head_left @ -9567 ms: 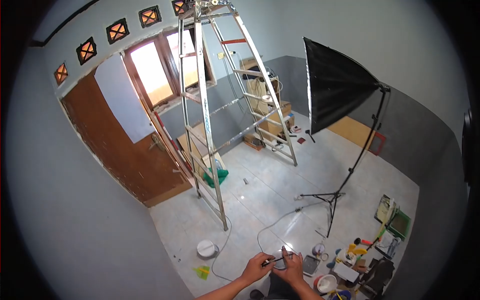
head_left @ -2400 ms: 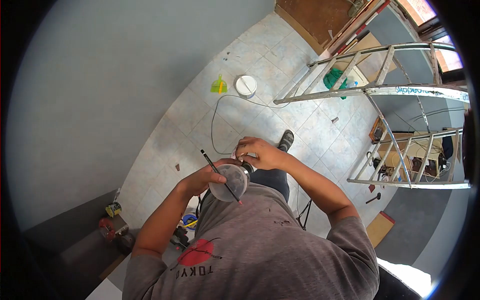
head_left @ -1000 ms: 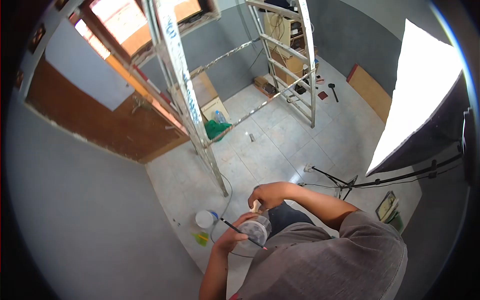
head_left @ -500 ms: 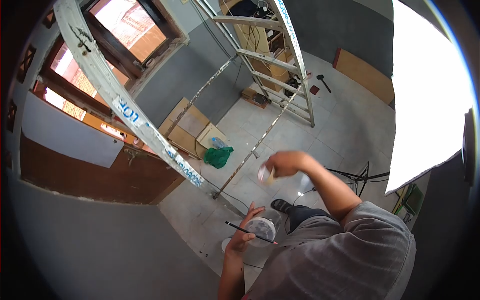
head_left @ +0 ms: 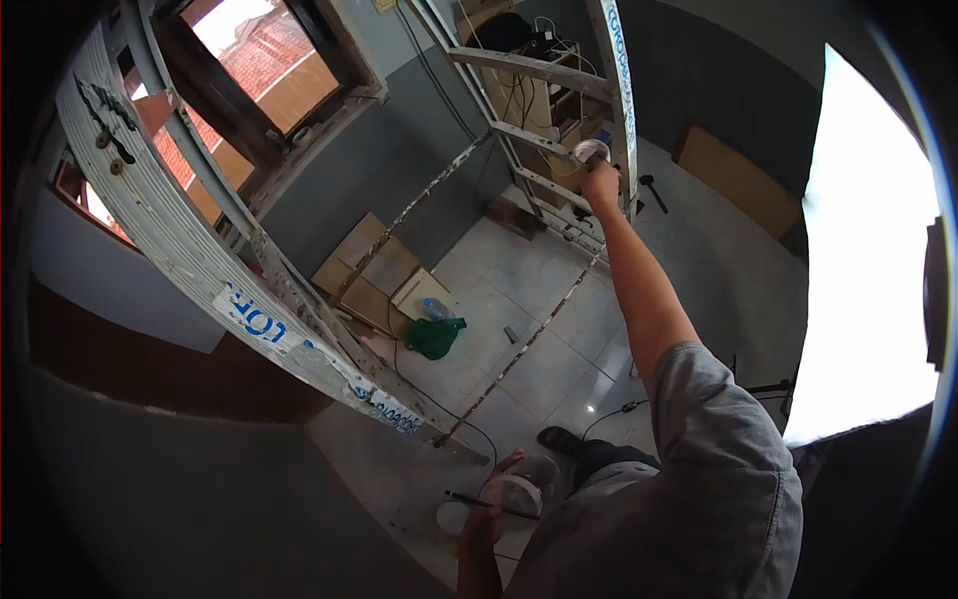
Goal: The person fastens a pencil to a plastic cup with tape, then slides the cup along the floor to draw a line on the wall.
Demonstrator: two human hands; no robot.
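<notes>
The single head-worn view looks forward and steeply down onto a pale tiled floor (head_left: pixel 559 374), the left hand (head_left: pixel 485 521) near, the right hand (head_left: pixel 600 184) farther off.

You wear a grey shirt (head_left: pixel 654 529) with a loose, creased short sleeve (head_left: pixel 714 409) and a visible seam at the shoulder. Your trousers (head_left: pixel 611 457) are dark, and so is your shoe (head_left: pixel 561 439), its details too dim to make out.
</notes>
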